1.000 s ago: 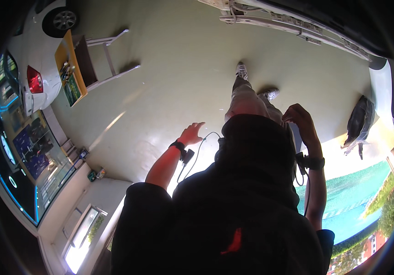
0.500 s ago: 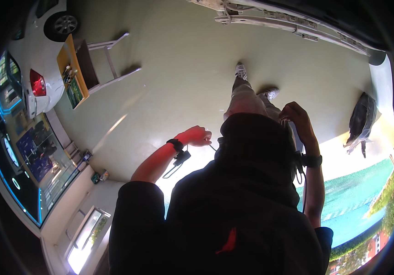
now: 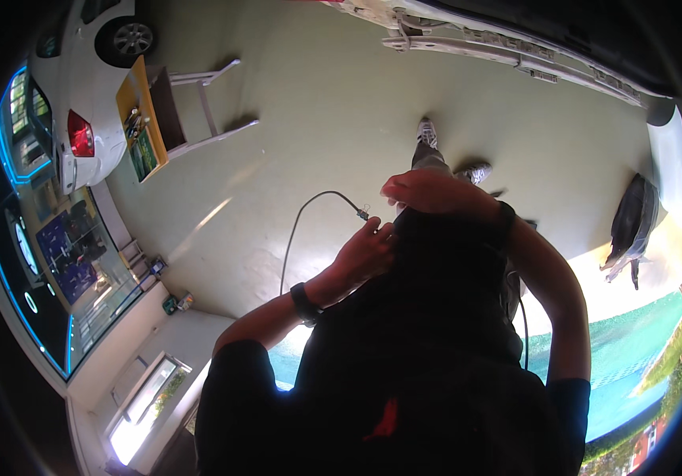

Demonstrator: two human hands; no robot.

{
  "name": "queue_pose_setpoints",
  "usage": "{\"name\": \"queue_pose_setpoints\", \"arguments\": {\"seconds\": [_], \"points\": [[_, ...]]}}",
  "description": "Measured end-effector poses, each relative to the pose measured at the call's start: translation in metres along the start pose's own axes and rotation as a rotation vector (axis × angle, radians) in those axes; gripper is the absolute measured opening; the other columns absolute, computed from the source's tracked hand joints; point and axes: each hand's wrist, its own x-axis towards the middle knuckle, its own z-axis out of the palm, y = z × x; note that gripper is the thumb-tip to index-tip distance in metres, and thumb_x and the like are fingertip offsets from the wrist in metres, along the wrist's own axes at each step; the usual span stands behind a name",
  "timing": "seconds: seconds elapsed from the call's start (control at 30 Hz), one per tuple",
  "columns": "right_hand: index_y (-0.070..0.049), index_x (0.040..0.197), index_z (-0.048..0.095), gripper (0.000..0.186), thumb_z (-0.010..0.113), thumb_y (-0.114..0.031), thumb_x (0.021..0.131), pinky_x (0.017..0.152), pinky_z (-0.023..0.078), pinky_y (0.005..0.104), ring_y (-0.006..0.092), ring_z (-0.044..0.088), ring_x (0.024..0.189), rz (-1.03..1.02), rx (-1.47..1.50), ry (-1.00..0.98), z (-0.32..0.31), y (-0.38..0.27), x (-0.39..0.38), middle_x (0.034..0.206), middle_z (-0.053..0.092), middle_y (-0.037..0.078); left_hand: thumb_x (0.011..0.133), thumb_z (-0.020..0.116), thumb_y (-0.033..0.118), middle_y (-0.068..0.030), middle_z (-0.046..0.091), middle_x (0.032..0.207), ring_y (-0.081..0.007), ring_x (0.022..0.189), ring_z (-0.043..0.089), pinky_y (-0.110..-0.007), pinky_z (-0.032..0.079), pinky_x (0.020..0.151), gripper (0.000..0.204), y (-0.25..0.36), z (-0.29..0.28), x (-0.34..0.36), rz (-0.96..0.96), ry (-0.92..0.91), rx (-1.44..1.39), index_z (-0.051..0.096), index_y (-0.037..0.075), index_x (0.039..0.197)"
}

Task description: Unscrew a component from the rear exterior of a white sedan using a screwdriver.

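My left hand (image 3: 363, 252) is closed on a thin dark cable (image 3: 312, 200), whose small connector (image 3: 363, 214) pokes up beyond my fingertips. The cable arches out to the left and down past my wrist. Just above and to the right, my right hand (image 3: 424, 190) has its fingers curled over the front of my black top (image 3: 444, 278); what they hold, if anything, is hidden. Dark bands sit on both wrists, and my legs and grey-white trainers (image 3: 428, 133) show beyond.
A white car (image 3: 91, 159) stands at the left behind a yellow-topped cart (image 3: 130, 95). Along the top right runs a vehicle body with bare white metalwork (image 3: 476, 47); a black bag-like object (image 3: 626, 226) lies at the right. Glazed wall and doorway at lower left.
My right hand has swung left from my side to the middle of my body. My left hand has moved rightward to meet it, with the cable now looping upward.
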Motion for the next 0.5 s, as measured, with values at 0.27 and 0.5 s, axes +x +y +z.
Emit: {"name": "queue_pose_setpoints", "arguments": {"seconds": [0.27, 0.5], "points": [[0.003, 0.103, 0.054, 0.036, 0.046, -0.030, 0.088, 0.076, 0.045, 0.0258, 0.0127, 0.058, 0.085, 0.352, 0.465, -0.387, 0.001, -0.034, 0.023, 0.089, 0.062, 0.006, 0.063, 0.060, 0.015, 0.0028, 0.056, 0.071, -0.0167, 0.079, 0.054, -0.032, 0.042, 0.078, 0.006, 0.007, -0.012, -0.003, -0.029, 0.197, 0.015, 0.060, 0.013, 0.069], [0.001, 0.101, 0.055, 0.033, 0.052, -0.028, 0.085, 0.073, 0.045, 0.0256, 0.0116, 0.057, 0.082, 0.231, 0.354, -0.421, 0.000, -0.027, 0.018, 0.086, 0.061, 0.007, 0.064, 0.060, 0.013, 0.0042, 0.055, 0.080, -0.0152, 0.081, 0.051, -0.028, 0.041, 0.071, 0.010, 0.007, -0.011, -0.005, 0.056, 0.103, -0.005, 0.059, 0.015, 0.074]]}}
